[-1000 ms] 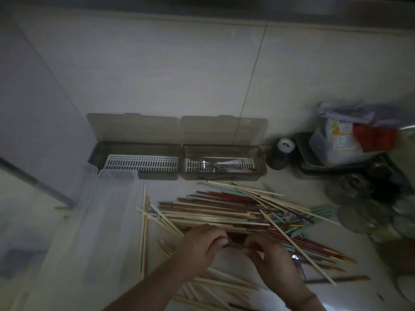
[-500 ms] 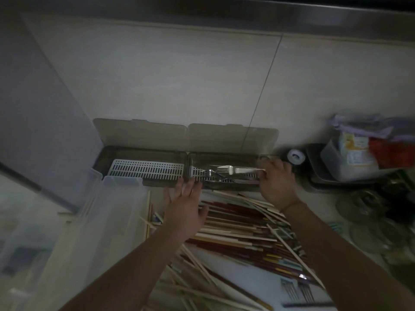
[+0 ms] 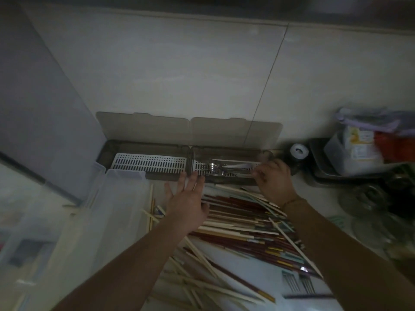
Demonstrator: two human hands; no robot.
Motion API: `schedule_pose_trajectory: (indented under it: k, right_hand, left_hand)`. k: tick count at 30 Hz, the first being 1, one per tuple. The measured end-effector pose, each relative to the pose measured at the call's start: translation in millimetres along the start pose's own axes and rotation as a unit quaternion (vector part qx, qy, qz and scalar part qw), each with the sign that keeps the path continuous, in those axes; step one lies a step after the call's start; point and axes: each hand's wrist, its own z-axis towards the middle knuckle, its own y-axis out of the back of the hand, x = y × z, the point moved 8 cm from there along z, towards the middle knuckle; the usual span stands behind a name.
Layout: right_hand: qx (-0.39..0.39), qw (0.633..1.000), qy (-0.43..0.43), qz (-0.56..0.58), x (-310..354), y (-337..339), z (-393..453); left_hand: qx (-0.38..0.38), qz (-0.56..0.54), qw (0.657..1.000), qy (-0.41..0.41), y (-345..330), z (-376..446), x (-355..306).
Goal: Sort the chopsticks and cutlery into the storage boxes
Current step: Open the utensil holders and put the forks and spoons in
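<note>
Having been carried from the chopstick pile, a fork is laid in the right storage box by right-hand fingers whose grasp cannot be told, left hand splayed.

left hand: hovering with fingers spread over the near edge of the storage boxes, holding nothing
right hand: reaching into the right storage box, fingers curled at the cutlery lying there
left storage box: lying open, only its white slotted tray showing
chopsticks: lying piled on the counter, near the boxes
forks: lying at the near right
</note>
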Motion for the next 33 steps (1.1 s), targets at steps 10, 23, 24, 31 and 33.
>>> schedule_pose_trajectory:
  k: [10,23,24,31,33]
  right_hand:
    - [-0.115,0.993,-0.007,0.021,-62.0,46.1,-200.9]
    - [-0.084,0.985,-0.128,-0.081,-34.2,-7.6,-275.9]
    - [-0.097,0.984,-0.116,-0.094,-32.5,-7.3,-274.9]
    - [-0.195,0.973,-0.002,-0.121,-18.0,-8.6,-290.3]
    - [-0.224,0.967,0.043,-0.117,-9.3,-4.4,-296.6]
  left_hand:
    - [-0.090,-0.040,0.959,-0.265,-23.7,-63.5,-84.7]
    - [0.009,0.046,0.903,-0.426,-76.4,-111.4,-146.7]
    - [0.007,0.053,0.904,-0.423,-76.6,-110.8,-146.1]
    - [0.036,0.059,0.913,-0.403,-77.7,-109.1,-144.4]
    - [0.037,0.056,0.915,-0.399,-77.1,-110.4,-143.3]
